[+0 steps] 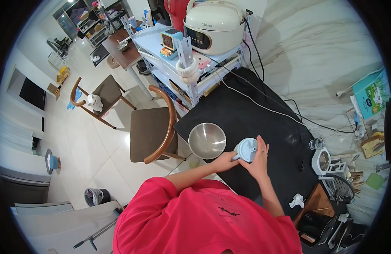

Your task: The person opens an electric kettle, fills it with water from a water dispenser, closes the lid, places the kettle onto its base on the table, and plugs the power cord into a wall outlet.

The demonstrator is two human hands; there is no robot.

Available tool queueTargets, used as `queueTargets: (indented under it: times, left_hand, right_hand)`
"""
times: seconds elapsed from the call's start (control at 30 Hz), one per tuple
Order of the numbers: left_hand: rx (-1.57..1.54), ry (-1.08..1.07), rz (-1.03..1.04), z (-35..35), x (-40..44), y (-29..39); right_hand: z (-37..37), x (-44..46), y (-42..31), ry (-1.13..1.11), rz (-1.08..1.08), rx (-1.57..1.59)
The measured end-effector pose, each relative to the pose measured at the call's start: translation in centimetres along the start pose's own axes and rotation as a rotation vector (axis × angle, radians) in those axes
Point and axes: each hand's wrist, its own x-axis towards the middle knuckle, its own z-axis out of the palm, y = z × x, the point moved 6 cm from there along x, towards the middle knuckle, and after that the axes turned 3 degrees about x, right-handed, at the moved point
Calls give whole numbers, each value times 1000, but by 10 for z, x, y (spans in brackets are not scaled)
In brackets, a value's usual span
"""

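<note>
A light blue lidded cup (248,149) with a small raised piece on its lid is between my hands, above the black countertop (246,101). My left hand (226,162) is closed at the cup's lower left side, where a handle seems to stick out. My right hand (259,161) is wrapped along the cup's right side, with its fingers pointing up past the lid. Just left of the cup stands a shiny steel bowl (207,141), near the counter's left edge; nothing shows inside it.
Cables cross the counter toward the marble wall. At the back, a white rice cooker (214,26) sits on a shelf cart. A crumpled tissue (296,200), a wooden board (316,203) and a dish rack (337,186) lie right. A wooden chair (155,127) stands left of the counter.
</note>
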Motion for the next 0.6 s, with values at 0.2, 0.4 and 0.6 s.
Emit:
queueTargets:
  times: [0.2, 0.4, 0.6]
  left_hand:
    - [120, -43, 90, -19, 14, 11]
    - [245, 243, -99, -14, 6, 10]
    - [296, 322, -80, -7, 8, 5]
  right_hand:
    - [-6, 28, 8, -230, -211, -49]
    - [10, 17, 14, -74, -198, -30]
    - [18, 5, 12, 170, -50, -10]
